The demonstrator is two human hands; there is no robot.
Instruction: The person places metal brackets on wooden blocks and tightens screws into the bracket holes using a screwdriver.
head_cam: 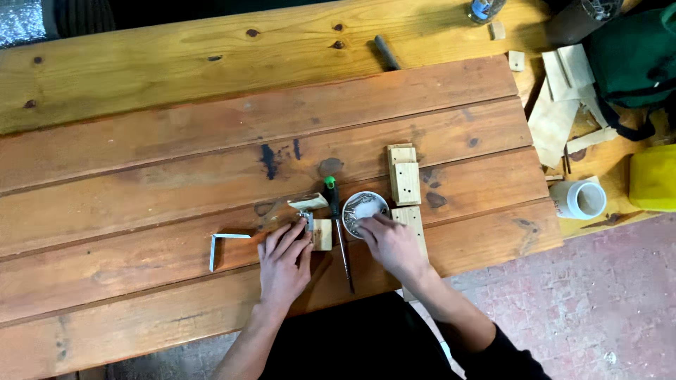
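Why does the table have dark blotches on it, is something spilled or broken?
Nothing looks freshly spilled. The dark blue-black stains look like old marks soaked into the wooden table. Wood scraps lie jumbled at its right end. The small dish by the right hand sits upright.

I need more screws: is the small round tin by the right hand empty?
Not empty: the round tin holds pale, shiny bits, and the right hand reaches its fingers in. What they are, cannot tell.
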